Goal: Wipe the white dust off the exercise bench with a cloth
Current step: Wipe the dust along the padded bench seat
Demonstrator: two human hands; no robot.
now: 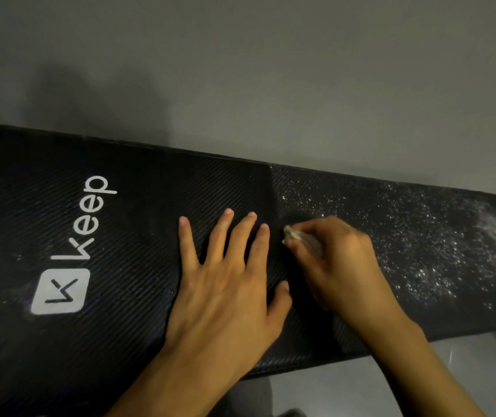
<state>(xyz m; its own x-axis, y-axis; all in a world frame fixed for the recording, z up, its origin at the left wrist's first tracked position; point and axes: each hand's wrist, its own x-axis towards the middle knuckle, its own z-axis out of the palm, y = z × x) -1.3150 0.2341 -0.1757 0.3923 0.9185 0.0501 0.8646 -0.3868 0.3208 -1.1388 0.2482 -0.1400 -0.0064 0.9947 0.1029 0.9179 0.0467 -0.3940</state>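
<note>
The exercise bench [120,236] is steadied by the flat, spread left hand [225,284], while a bunched cloth [293,234] is pinched by the right hand [337,263], dust [421,236] at three o'clock.

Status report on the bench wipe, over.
Left hand flat on bench. Right hand shut on cloth at seam. Dust remains right. Nothing blocking.

Left hand [225,284] blocks bench [60,206] mid; dusty right end open.
</note>
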